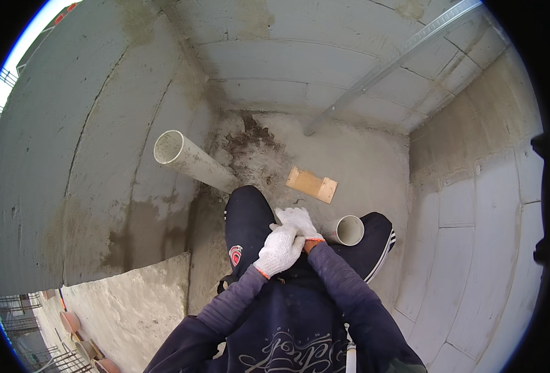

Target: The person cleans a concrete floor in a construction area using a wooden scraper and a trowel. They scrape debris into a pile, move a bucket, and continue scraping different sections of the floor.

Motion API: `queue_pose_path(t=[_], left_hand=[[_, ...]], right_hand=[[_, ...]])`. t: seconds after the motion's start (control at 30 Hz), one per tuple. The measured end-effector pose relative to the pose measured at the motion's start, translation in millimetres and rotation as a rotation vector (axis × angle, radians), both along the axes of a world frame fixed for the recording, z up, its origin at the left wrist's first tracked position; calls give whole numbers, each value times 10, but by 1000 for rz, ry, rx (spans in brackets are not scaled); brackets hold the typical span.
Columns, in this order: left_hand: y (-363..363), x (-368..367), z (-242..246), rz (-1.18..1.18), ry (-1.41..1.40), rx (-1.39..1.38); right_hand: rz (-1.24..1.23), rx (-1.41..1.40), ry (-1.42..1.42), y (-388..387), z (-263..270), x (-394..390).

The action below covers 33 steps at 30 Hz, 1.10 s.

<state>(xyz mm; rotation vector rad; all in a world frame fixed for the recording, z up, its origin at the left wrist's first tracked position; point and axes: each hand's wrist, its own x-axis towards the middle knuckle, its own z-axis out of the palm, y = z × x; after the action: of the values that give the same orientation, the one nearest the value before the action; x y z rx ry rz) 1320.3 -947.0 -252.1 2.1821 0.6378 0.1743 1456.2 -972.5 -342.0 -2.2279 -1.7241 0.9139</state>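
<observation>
Both hands wear white knitted work gloves with orange cuffs and meet in front of my lap. My left hand (280, 249) lies across the wrist and cuff of my right hand (298, 220), or the arms cross; which is which follows from the sleeves: the glove at lower left belongs to the left sleeve, the upper one to the right sleeve. No tool shows in either. Beyond them a small wooden board (309, 184) with a raised strip at each end lies on the concrete floor. An upright plastic pipe (350, 230) stands by my right knee.
A taller plastic pipe (200, 163) rises beyond my left knee. Block walls (293, 60) enclose the corner, and a metal channel (372, 77) leans against the far one. Damp dark patches mark the floor. Outside at lower left are buckets (70, 321) and reinforcing bars (16, 303).
</observation>
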Motion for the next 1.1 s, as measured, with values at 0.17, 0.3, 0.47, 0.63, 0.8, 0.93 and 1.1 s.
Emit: queue_pose_path(t=[0.17, 0.3, 0.47, 0.63, 0.8, 0.93, 1.1], left_hand=[[128, 90, 31, 213, -40, -1072], [163, 160, 97, 125, -28, -666], [38, 193, -58, 184, -136, -209], [117, 327, -235, 486, -320, -1433], [-6, 752, -64, 387, -278, -1021], [2, 1137, 58, 116, -173, -557], [-50, 1569, 40, 48, -457, 16]], right_hand=[[-149, 371, -111, -19, 57, -18], [-296, 313, 136, 81, 29, 79], [-336, 102, 78, 88, -93, 216], [-282, 51, 149, -10, 3, 374], [-695, 20, 1139, 92, 404, 735], [-323, 121, -142, 67, 714, 1242], [-933, 268, -217, 116, 684, 1604]])
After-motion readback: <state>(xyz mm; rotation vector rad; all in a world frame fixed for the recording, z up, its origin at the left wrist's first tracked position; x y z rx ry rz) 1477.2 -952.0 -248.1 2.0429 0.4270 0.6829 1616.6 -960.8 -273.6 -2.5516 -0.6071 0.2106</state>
